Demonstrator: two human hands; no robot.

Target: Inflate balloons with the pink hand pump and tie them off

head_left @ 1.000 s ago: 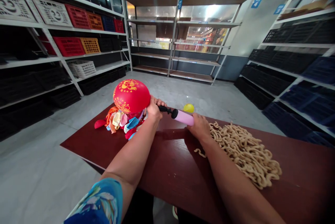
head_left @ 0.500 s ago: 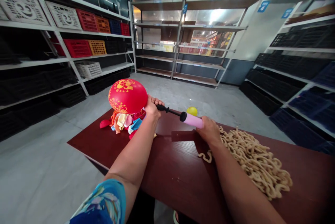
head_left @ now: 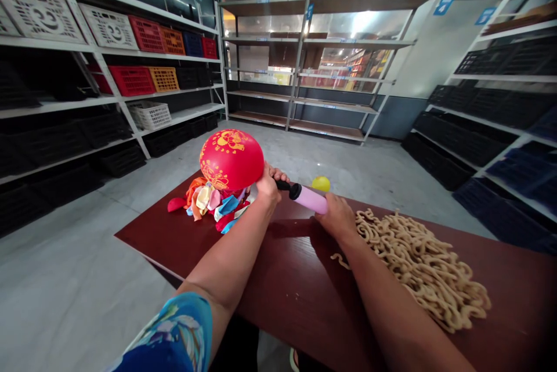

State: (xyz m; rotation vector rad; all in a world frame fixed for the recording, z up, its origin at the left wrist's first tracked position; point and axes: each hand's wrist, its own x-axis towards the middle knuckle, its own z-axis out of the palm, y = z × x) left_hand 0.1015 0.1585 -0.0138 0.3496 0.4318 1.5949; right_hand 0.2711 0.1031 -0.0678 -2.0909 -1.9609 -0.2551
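Observation:
A red balloon point(head_left: 232, 158) with yellow print, partly inflated, sits at the fingers of my left hand point(head_left: 270, 183). That hand is closed round the balloon's neck and the black end of a balloon pump; the neck itself is hidden. My right hand point(head_left: 337, 216) grips the pump's pink barrel point(head_left: 311, 199) near its right end. The pump slants over the table between both hands, its black rod barely showing. Beneath the balloon lies a pile of limp balloons point(head_left: 227, 205) in several colours.
Beige cord-like strands point(head_left: 429, 267) are heaped on the right of the dark red table point(head_left: 287, 296). A small yellow balloon point(head_left: 321, 184) shows beyond the far edge. Shelves with crates point(head_left: 131, 80) stand left and right; a rack point(head_left: 331, 44) stands at the back.
My left hand and the balloon have moved right, towards my right hand, which shifted slightly left. The pump's rod has slid into the barrel.

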